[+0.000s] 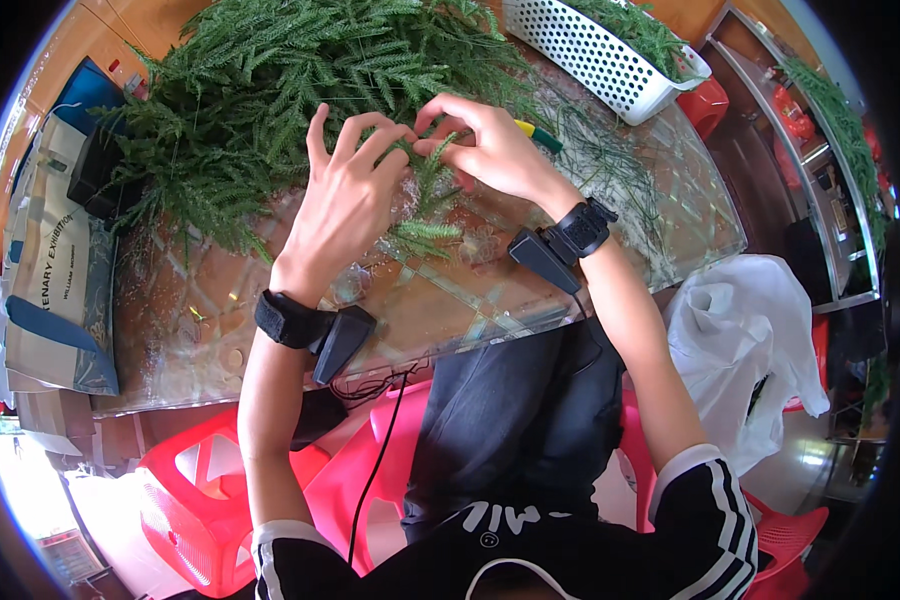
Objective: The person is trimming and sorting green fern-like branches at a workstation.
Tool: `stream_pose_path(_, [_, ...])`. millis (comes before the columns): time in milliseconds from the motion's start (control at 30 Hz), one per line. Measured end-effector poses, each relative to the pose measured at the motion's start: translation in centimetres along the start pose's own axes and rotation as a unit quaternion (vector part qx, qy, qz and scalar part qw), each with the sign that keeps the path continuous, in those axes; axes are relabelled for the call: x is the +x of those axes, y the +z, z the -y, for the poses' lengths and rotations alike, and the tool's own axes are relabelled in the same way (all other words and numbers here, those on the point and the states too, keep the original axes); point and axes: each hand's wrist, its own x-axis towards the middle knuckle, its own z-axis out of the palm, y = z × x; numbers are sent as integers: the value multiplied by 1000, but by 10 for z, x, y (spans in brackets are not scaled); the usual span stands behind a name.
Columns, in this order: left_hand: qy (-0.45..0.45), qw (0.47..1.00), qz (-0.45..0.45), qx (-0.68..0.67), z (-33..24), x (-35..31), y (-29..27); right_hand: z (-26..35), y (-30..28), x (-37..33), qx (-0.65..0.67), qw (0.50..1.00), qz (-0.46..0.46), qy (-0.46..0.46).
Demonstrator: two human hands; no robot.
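Observation:
A small green artificial pine sprig (430,185) hangs between my two hands, its lower tips just over the tabletop. My left hand (345,195) is at its left side, thumb and forefinger closed on it near the top, the other fingers partly raised. From the right, my right hand (500,150) pinches the upper part of the sprig between thumb and fingers. The fingertips partly cover the exact grip. Right behind both hands rises a large heap of artificial pine branches (300,90). Beside my right hand lies a tool with a yellow and dark green handle (542,137), partly hidden.
A white perforated basket (600,65) with more greenery stands at the far right. Loose green needles (610,160) and white bits litter the glass-covered table (450,310). A printed bag (55,260) is at the left edge; a white plastic bag (745,350) sits right of my legs.

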Motion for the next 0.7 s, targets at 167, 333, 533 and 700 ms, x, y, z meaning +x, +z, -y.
stream_pose_path(167, [-3, 998, -12, 54, 1, -1, 3, 3, -5, -3, -136, 985, -93, -55])
stream_pose_path(333, [2, 996, -37, 81, -3, 0, 5, -5, 1, 3, -232, 923, -171, -256])
stream_pose_path(533, [-23, 995, -59, 76, -3, 2, 0, 6, 9, -3, -146, 979, -71, -125])
stream_pose_path(700, [-40, 993, -77, 79, -3, 3, -3, 3, 16, -4, -206, 945, -147, -208])
